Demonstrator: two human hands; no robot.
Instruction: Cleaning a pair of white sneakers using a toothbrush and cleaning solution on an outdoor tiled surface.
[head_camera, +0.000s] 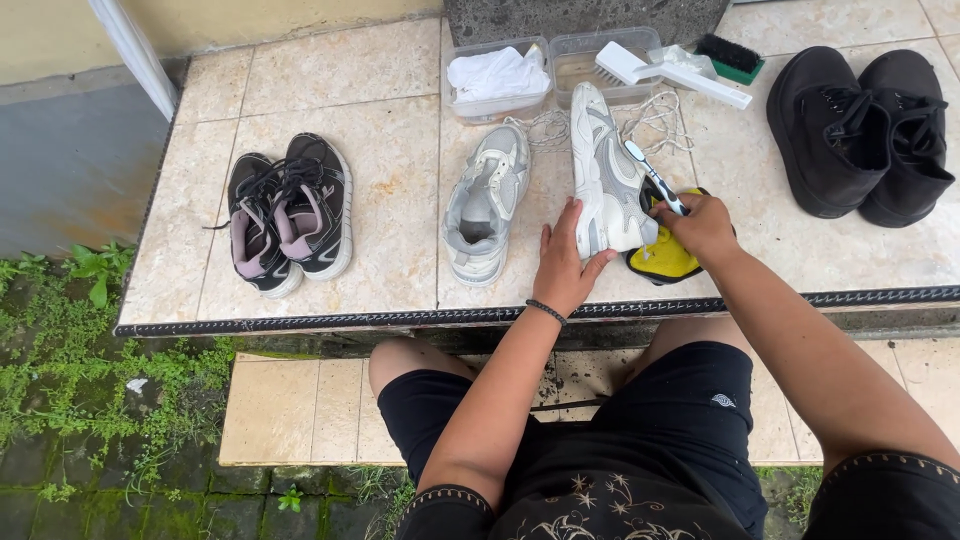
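A white and grey laced sneaker (605, 175), lying on the tiled counter (390, 190), is steadied by the left hand (563, 265), fingers spread flat. A toothbrush (655, 177) is gripped by the right hand (705, 225) above a yellow cloth (662, 260).

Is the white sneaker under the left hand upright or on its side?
On its side: white sneaker shows its side panel upward, left hand steadying its heel.

On the tiled bench (390, 200), the left hand (562, 265) lies flat against a white sneaker (606, 180) turned on its side, while the right hand (705, 225) holds a toothbrush (655, 176) to it over a yellow cloth (664, 258) (its mate (487, 200) stands just beside, and black shoes (860, 130) sit well apart).
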